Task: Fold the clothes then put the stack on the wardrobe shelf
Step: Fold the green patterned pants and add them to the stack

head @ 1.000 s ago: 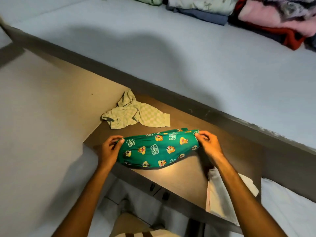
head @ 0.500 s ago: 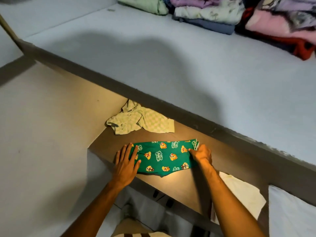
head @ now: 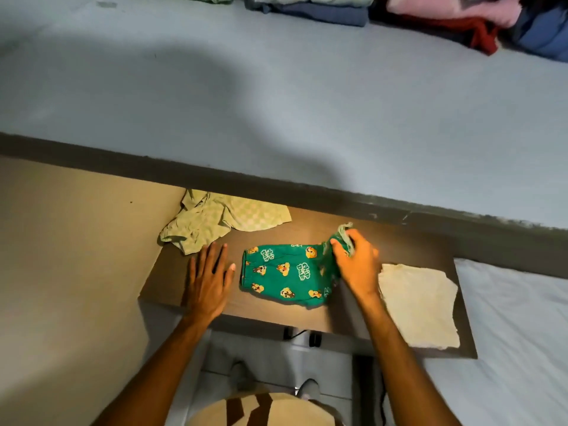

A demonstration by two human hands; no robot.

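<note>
A green garment (head: 284, 272) printed with cartoon faces lies flat on a brown wooden table (head: 405, 241). My right hand (head: 356, 261) pinches the garment's right end and lifts it off the table, turned over toward the left. My left hand (head: 209, 278) rests flat on the table just left of the garment, fingers spread, holding nothing. A crumpled pale green checked garment (head: 221, 221) lies behind my left hand. A folded cream cloth (head: 421, 302) lies on the table at the right.
A grey bed surface (head: 307, 103) stretches behind the table, with several folded clothes (head: 430, 10) piled along its far edge. A beige wall (head: 61, 256) stands at the left. A white sheet (head: 516, 333) lies at the right.
The green garment went from held up between both hands to lying on the table. My left hand let go and slid left of it. My right hand raised the right end.
</note>
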